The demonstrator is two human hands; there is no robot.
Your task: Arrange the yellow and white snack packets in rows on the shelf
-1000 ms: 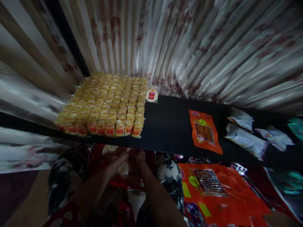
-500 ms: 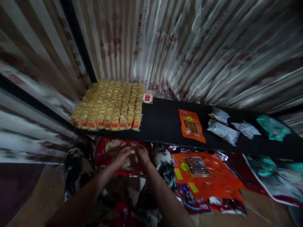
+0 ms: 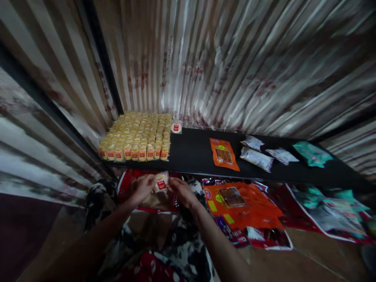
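Packet (image 3: 161, 182), one, between left hand (image 3: 143, 190), right hand (image 3: 183, 192); one red basket (image 3: 122, 186) below.

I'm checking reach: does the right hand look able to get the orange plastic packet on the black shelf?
Likely yes: nothing covers the orange packet, though the right hand touches a whitish packet.

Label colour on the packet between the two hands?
Mostly red, on the front of the packet; shows best in the head view.

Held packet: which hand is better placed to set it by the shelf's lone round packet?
Likely the right hand: it is nearly below the round packet in view; the left hand is farther left.
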